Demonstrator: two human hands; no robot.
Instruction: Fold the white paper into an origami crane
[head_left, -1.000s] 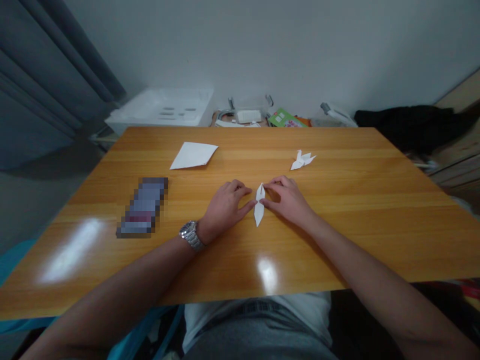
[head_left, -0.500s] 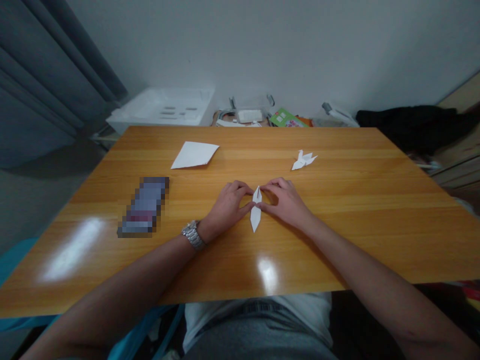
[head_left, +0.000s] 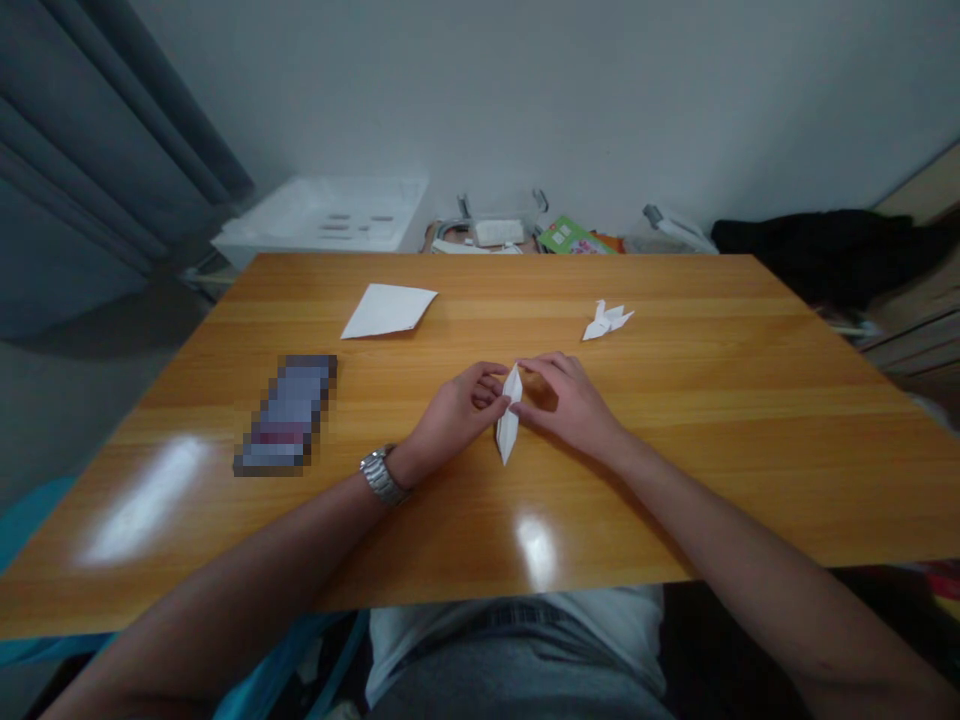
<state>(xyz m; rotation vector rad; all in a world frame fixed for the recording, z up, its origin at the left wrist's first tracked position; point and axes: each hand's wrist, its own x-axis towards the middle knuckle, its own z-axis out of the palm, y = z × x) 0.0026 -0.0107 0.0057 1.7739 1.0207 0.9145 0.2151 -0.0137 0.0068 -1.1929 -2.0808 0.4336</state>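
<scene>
A narrow piece of folded white paper point(head_left: 508, 432), pointed at both ends, is held between my hands near the middle of the table. My left hand point(head_left: 466, 402) pinches its left side, thumb at the middle of the paper and fingers curled behind. From the right, my right hand point(head_left: 574, 397) grips it with the thumb at the middle and the index finger by the far tip. Farther off to the right stands a white origami bird point(head_left: 608, 320). A larger white sheet of paper point(head_left: 390, 310) lies beyond my left hand.
A blurred-out phone-like object point(head_left: 289, 415) lies on the left of the wooden table point(head_left: 675, 420). Past the far edge are a white tray-like container point(head_left: 330, 215), a green booklet point(head_left: 574, 237) and dark cloth point(head_left: 825, 245). A grey curtain hangs at left.
The folded paper has turned slightly and its far tip is raised a little. My left fingers have curled more, and my right index finger sits nearer the tip.
</scene>
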